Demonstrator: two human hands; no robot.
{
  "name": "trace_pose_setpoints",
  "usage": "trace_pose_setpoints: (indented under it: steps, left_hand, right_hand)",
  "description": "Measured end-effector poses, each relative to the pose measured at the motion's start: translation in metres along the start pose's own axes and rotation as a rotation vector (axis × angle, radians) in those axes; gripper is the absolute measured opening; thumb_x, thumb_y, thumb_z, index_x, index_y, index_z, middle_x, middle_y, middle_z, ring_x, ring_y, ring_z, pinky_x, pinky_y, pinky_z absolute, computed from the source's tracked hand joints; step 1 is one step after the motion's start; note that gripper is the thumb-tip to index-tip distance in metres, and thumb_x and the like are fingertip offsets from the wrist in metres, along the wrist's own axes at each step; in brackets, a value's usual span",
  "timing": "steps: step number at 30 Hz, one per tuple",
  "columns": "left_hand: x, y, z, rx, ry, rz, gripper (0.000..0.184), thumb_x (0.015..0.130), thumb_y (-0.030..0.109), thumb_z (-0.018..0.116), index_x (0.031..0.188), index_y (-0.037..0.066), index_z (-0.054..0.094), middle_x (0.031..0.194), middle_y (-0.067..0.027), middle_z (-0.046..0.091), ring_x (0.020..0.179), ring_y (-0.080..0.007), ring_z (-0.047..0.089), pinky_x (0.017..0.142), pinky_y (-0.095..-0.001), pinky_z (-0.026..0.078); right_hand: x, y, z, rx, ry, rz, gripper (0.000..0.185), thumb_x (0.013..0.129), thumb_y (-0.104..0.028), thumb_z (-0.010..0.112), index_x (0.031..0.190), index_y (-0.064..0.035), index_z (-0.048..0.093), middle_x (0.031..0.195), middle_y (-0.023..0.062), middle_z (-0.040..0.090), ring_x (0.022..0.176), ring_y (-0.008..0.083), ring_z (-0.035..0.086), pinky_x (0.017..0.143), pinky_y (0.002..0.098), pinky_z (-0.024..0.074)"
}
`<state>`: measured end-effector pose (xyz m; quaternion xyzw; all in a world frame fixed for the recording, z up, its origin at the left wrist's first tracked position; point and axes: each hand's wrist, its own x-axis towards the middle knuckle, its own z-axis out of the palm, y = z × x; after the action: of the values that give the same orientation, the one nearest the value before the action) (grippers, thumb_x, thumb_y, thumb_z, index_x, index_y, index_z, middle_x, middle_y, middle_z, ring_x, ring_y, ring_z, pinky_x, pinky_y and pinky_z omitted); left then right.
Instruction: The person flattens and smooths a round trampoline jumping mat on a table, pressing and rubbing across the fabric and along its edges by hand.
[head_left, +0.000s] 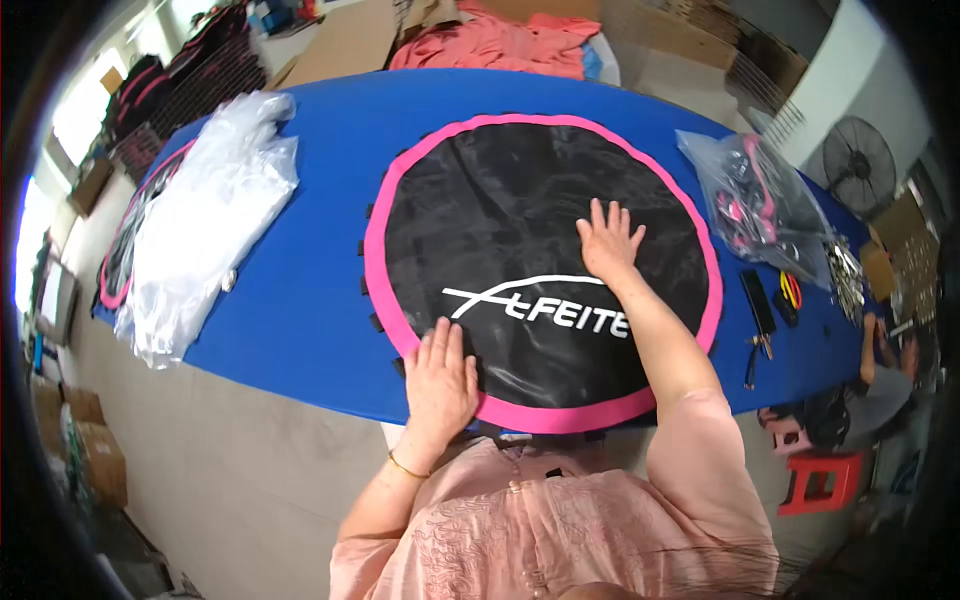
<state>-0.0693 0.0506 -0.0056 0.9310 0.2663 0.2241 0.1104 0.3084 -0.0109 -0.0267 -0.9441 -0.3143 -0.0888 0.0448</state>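
A round black trampoline mat with a pink border and white "FEITE" lettering lies flat on the blue table. Small dark tabs stick out around its rim. My left hand rests flat on the near left part of the border, fingers extended and holding nothing; a bracelet circles that wrist. Farther in, my right hand lies palm down on the black fabric, right of centre and above the lettering, with its fingers spread.
Clear plastic bags cover the table's left end beside another pink-edged mat. On the right are a bag of pink and black parts, tools and metal pieces. A person sits near a red stool.
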Motion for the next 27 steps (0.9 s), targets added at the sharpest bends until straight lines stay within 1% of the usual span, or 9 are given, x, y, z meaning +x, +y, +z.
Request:
trace_pose_setpoints:
  steps: [2,5,7,9,12,15,19,25,27]
  left_hand:
    - [0.008,-0.018,0.002,0.044,0.007,-0.039,0.054,0.099,0.028,0.061,0.143,-0.004,0.057,0.153,-0.0223,0.054,0.142,-0.0404,0.049,0.120,-0.0597,0.031]
    - [0.010,-0.029,0.008,0.005,-0.009,-0.045,0.056,0.097,0.028,0.062,0.142,-0.004,0.058,0.153,-0.0220,0.054,0.146,-0.0397,0.046,0.125,-0.0630,0.023]
    - [0.009,-0.027,0.006,-0.031,0.019,-0.044,0.052,0.095,0.023,0.063,0.140,-0.003,0.059,0.150,-0.0244,0.057,0.142,-0.0435,0.049,0.123,-0.0621,0.025]
    - [0.009,-0.028,0.007,-0.027,-0.005,-0.060,0.054,0.095,0.027,0.062,0.141,-0.003,0.060,0.150,-0.0226,0.057,0.144,-0.0403,0.048,0.125,-0.0636,0.022]
    - [0.010,-0.028,0.006,-0.054,0.004,-0.061,0.055,0.094,0.025,0.062,0.140,-0.004,0.060,0.148,-0.0239,0.058,0.143,-0.0410,0.049,0.125,-0.0649,0.022]
    - [0.011,-0.027,0.005,-0.066,0.003,-0.063,0.055,0.093,0.024,0.062,0.139,-0.005,0.060,0.148,-0.0248,0.058,0.142,-0.0420,0.049,0.124,-0.0661,0.022]
    - [0.010,-0.029,0.006,-0.074,0.006,-0.065,0.055,0.093,0.024,0.062,0.139,-0.006,0.060,0.148,-0.0248,0.057,0.143,-0.0422,0.049,0.124,-0.0662,0.022]
    - [0.011,-0.027,0.005,-0.091,0.001,-0.072,0.054,0.093,0.023,0.062,0.138,-0.007,0.060,0.147,-0.0257,0.057,0.141,-0.0430,0.050,0.124,-0.0660,0.023]
    - [0.011,-0.027,0.008,-0.090,-0.008,-0.074,0.054,0.093,0.023,0.062,0.137,-0.008,0.060,0.147,-0.0262,0.057,0.141,-0.0432,0.050,0.124,-0.0656,0.024]
  right_hand:
    - [0.001,-0.043,0.007,-0.012,0.117,-0.212,0.066,0.105,-0.047,0.052,0.163,-0.0171,0.036,0.165,0.0184,0.037,0.154,0.0400,0.032,0.119,0.0748,0.0210]
    - [-0.017,-0.122,-0.006,0.067,0.110,-0.560,0.063,0.105,-0.046,0.054,0.159,-0.0169,0.042,0.167,0.0162,0.037,0.155,0.0380,0.031,0.120,0.0722,0.0199]
    - [-0.027,-0.165,0.003,0.128,0.107,-0.731,0.064,0.106,-0.046,0.053,0.162,-0.0183,0.041,0.169,0.0152,0.035,0.156,0.0379,0.029,0.122,0.0710,0.0169]
    - [-0.039,-0.202,0.002,0.215,0.096,-0.858,0.064,0.106,-0.047,0.052,0.163,-0.0191,0.040,0.168,0.0155,0.035,0.157,0.0384,0.028,0.123,0.0709,0.0142]
    - [-0.033,-0.250,0.013,0.291,0.104,-0.883,0.063,0.108,-0.048,0.049,0.163,-0.0192,0.039,0.169,0.0159,0.034,0.157,0.0401,0.027,0.123,0.0719,0.0125]
    - [0.001,-0.280,0.017,0.223,0.093,-0.733,0.062,0.109,-0.051,0.043,0.163,-0.0189,0.039,0.169,0.0156,0.033,0.157,0.0397,0.028,0.122,0.0729,0.0170]
    - [0.023,-0.281,0.013,0.207,0.060,-0.644,0.064,0.111,-0.051,0.041,0.166,-0.0200,0.032,0.171,0.0176,0.030,0.158,0.0393,0.024,0.124,0.0707,0.0148]
    - [-0.057,-0.239,-0.005,0.242,0.017,-1.010,0.067,0.107,-0.045,0.053,0.165,-0.0178,0.033,0.169,0.0213,0.031,0.156,0.0426,0.027,0.122,0.0726,0.0156]
    - [-0.064,-0.233,-0.016,0.249,0.004,-1.000,0.067,0.107,-0.044,0.054,0.165,-0.0180,0.033,0.168,0.0215,0.031,0.156,0.0428,0.027,0.122,0.0729,0.0155]
